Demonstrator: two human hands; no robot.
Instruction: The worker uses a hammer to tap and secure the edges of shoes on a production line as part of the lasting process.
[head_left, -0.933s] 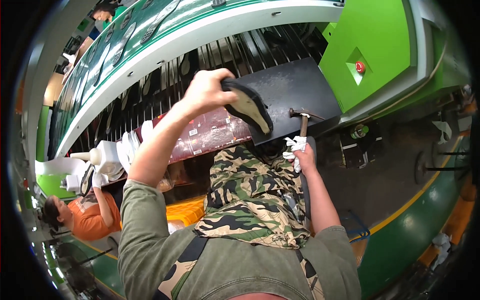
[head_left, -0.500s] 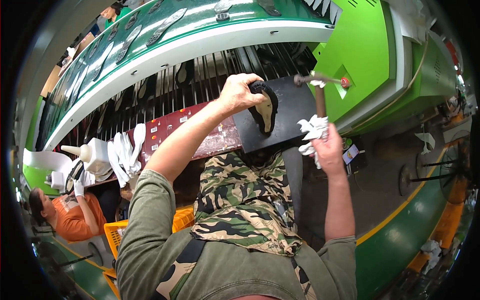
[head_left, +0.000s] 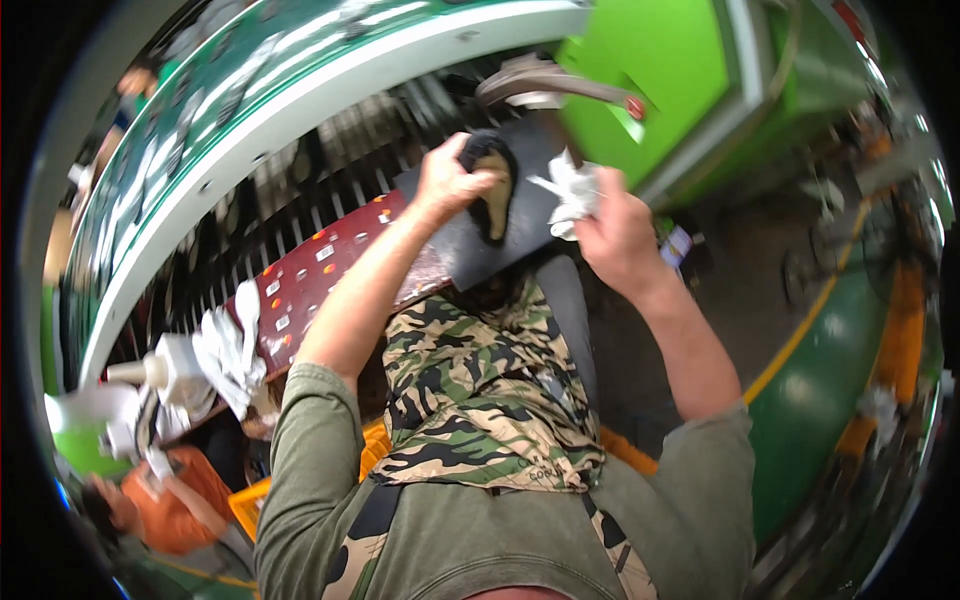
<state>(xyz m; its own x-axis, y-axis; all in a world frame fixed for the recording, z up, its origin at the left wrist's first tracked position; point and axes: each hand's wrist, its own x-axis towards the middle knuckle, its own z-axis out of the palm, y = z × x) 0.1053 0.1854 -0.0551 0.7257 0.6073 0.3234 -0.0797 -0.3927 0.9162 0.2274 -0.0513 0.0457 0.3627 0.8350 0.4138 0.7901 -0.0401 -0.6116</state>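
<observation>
Raised higher than before, the hammer blurs above the dark board, clenched with a white rag in the right hand, while the left hand grips the shoe sole flat there, hammering seemingly unfinished.

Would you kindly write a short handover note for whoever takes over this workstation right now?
Left hand: raised, gripping the black shoe sole, pressed flat on the dark work plate.
Right hand: raised, clutching a crumpled white cloth and a hammer handle; the hammer is blurred in motion above the sole.
Nearby: white squeeze bottle and more white rags at lower left of the red tray.
Done: sole positioned on the plate.
Left: cannot tell how much hammering remains.
</observation>
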